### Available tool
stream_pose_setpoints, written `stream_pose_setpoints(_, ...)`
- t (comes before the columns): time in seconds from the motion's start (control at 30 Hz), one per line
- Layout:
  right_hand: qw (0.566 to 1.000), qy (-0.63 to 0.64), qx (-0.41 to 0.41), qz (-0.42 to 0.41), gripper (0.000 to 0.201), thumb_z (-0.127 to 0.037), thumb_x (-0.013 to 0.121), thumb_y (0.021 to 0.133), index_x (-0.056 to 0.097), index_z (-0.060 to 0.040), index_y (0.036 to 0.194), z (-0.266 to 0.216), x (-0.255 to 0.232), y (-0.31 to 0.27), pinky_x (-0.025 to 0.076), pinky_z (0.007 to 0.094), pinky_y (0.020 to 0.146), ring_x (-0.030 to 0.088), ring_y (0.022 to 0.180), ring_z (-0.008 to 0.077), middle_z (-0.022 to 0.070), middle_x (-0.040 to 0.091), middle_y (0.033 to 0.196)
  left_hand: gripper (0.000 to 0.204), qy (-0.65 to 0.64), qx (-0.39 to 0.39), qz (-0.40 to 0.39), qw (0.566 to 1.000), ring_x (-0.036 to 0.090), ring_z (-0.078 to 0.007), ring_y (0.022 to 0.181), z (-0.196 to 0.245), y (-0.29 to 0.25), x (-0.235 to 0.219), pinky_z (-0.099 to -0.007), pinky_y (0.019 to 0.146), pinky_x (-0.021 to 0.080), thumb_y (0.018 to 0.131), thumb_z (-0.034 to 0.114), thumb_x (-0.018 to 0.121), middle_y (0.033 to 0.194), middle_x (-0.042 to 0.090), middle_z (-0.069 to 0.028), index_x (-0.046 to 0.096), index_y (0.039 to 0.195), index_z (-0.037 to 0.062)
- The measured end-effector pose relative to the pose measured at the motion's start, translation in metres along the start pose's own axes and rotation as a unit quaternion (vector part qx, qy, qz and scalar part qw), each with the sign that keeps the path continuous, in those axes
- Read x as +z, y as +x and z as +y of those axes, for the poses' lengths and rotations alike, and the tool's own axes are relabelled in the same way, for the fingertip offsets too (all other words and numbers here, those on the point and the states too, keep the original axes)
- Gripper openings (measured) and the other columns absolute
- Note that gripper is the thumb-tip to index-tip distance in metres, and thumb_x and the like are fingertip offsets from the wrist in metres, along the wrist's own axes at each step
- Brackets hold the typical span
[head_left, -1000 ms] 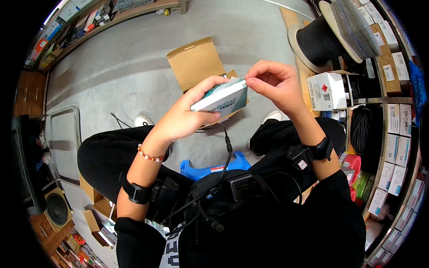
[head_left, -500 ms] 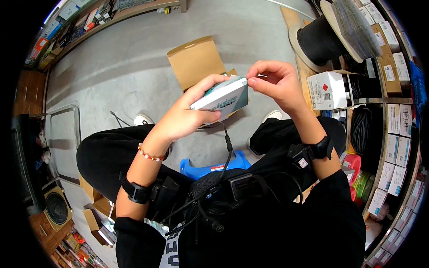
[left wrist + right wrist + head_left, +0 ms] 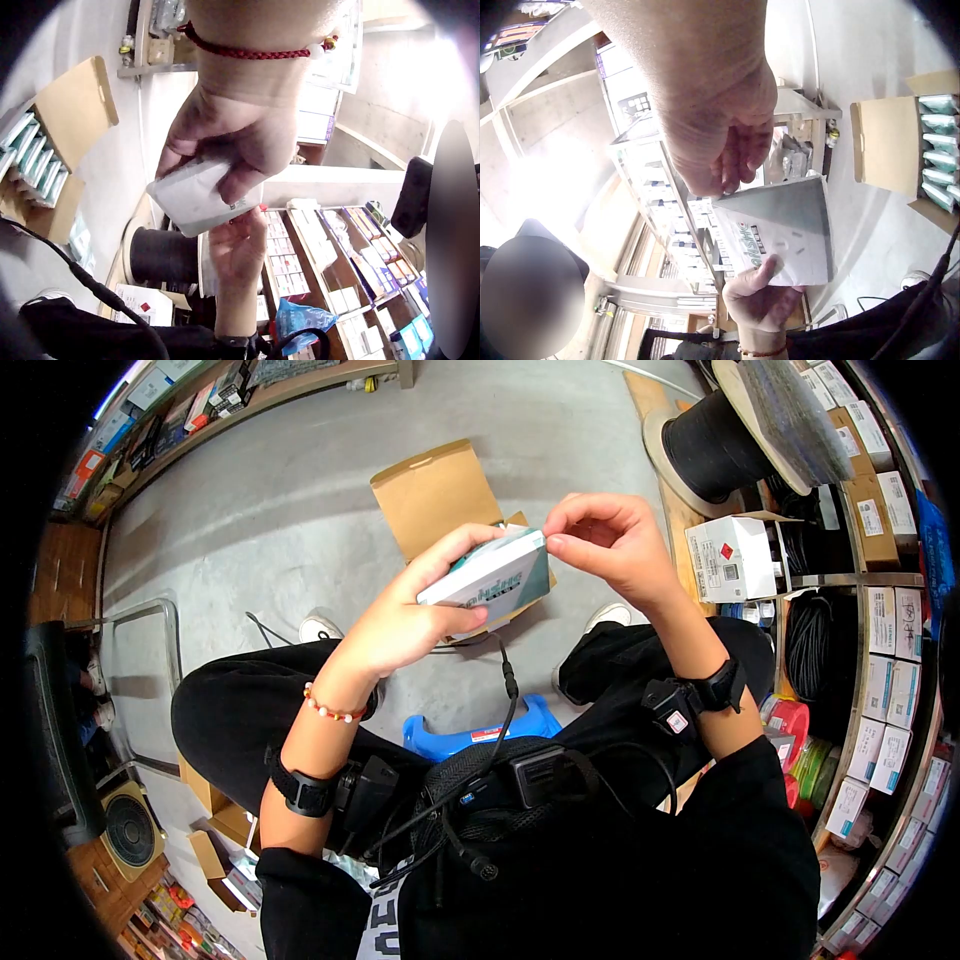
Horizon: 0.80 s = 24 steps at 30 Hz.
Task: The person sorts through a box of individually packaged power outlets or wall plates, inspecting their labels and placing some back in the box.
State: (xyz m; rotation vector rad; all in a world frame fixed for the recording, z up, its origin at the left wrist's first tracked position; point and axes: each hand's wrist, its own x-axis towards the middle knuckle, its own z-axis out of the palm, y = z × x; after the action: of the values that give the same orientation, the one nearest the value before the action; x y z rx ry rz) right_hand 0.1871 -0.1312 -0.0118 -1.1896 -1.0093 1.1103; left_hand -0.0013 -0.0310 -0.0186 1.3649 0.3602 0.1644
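Note:
A small white and teal box (image 3: pixel 492 586) with printed lettering is held up between my hands. My left hand (image 3: pixel 395 622) grips it from the left, thumb on the printed face and fingers along the far side. At the box's upper right corner, thumb and forefinger of my right hand (image 3: pixel 617 552) come together in a pinch. The right wrist view shows those fingertips right at the corner of the box (image 3: pixel 791 236). Below stands an open brown carton (image 3: pixel 432 495); several similar teal and white packets (image 3: pixel 939 142) lie in it in a row.
A large black cable spool (image 3: pixel 718 448) and a white carton (image 3: pixel 732 563) stand to the right, beside shelves of boxes (image 3: pixel 880 685). A blue plastic stool (image 3: pixel 482 740) is between my legs. A black cable (image 3: pixel 510 678) hangs in front of me.
The box and both hands have shifted slightly left. The left hand keeps its grip, and the right fingers stay at the same corner.

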Motion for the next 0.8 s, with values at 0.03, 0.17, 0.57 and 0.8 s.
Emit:
stream_pose_setpoints(0.03, 1.000, -0.001, -0.001, -0.001, 0.010, -0.003, 0.065, 0.072, 0.061, 0.0010, 0.080, 0.000, 0.000, 0.000, 0.046, 0.0204, 0.065, 0.055, 0.071, 0.0081, 0.0035, 0.060, 0.076, 0.054, -0.010, -0.002, -0.002, 1.000, 0.038, -0.0166, 0.109, 0.000, 0.000, 0.000, -0.0284, 0.092, 0.030, 0.067, -0.005, 0.052, 0.115, 0.045, -0.0043, 0.041, 0.117, 0.0096)
stream_pose_setpoints(0.17, 1.000, -0.003, 0.000, 0.000, 0.010, -0.003, 0.064, 0.072, 0.061, 0.0010, 0.081, 0.001, 0.000, 0.000, 0.046, 0.0202, 0.065, 0.055, 0.070, 0.0079, 0.0032, 0.060, 0.076, 0.054, -0.060, -0.030, 0.009, 0.998, 0.039, -0.0163, 0.109, 0.003, -0.002, 0.003, -0.0281, 0.091, 0.031, 0.067, -0.004, 0.053, 0.114, 0.045, -0.0040, 0.041, 0.118, 0.0095)
stream_pose_setpoints(0.57, 0.999, -0.026, 0.030, 0.012, 0.011, -0.004, 0.064, 0.072, 0.061, 0.0018, 0.081, 0.004, -0.001, 0.001, 0.046, 0.0201, 0.063, 0.055, 0.068, 0.0077, 0.0032, 0.059, 0.075, 0.053, -0.192, -0.048, 0.052, 0.979, 0.045, -0.0174, 0.102, 0.006, -0.002, 0.002, -0.0291, 0.089, 0.035, 0.066, -0.005, 0.054, 0.107, 0.050, -0.0044, 0.045, 0.116, 0.0089)
stream_pose_setpoints(0.8, 0.996, -0.061, 0.059, 0.008, 0.010, -0.005, 0.063, 0.073, 0.061, 0.0015, 0.080, 0.005, -0.003, 0.002, 0.044, 0.0196, 0.064, 0.054, 0.069, 0.0068, 0.0021, 0.059, 0.075, 0.054, -0.275, -0.038, 0.086, 0.957, 0.048, -0.0198, 0.103, 0.017, -0.004, -0.003, -0.0306, 0.088, 0.039, 0.068, -0.006, 0.053, 0.107, 0.051, -0.0095, 0.040, 0.119, 0.0033)
